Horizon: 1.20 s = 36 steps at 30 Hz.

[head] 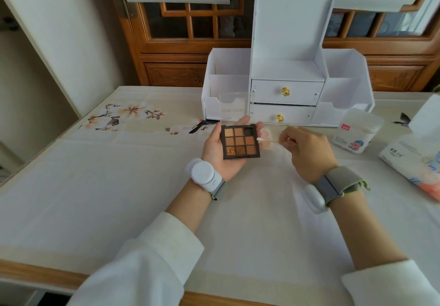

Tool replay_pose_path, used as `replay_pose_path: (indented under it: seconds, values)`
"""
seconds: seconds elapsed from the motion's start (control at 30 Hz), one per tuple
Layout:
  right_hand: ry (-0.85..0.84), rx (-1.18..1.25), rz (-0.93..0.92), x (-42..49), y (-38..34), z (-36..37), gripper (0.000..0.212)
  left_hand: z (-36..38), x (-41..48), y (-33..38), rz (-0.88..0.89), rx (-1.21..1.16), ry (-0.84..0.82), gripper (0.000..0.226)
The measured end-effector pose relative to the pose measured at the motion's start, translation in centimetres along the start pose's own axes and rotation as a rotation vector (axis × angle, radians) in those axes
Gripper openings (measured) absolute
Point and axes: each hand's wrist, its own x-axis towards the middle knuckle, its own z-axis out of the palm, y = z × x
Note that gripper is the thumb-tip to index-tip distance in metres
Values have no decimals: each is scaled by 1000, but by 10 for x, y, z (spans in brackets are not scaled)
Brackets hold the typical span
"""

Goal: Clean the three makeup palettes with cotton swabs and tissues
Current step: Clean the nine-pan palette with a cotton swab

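A small brown eyeshadow palette (240,141) with nine brown and gold pans lies in my left hand (217,154), palm up, fingers curled under its far edge. Its clear lid (234,108) stands open and upright. My right hand (307,149) pinches a wooden cotton swab (267,140) by one end. The swab's white tip touches the palette's right edge. Only this one palette is in view.
A white desktop organizer (288,91) with two drawers stands behind the hands. At right stand a round cotton swab tub (357,130) and a soft tissue pack (414,160). A white cloth with flower print (133,112) covers the table.
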Motion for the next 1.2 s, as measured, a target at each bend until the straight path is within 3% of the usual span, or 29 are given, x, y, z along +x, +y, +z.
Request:
replay_pose_path:
  seconds: [0.53,1.0,1.2]
  values:
    - [89,-6,14,0,-3,2,16,3,-2,-2,-83,91,-46,59]
    - [-107,-30,46,-1,-8,-1,22,0,0,0,-37,-5,-50,59]
    - [-48,-9,90,-1,-8,-2,20,0,-1,-3,-57,41,-44,63]
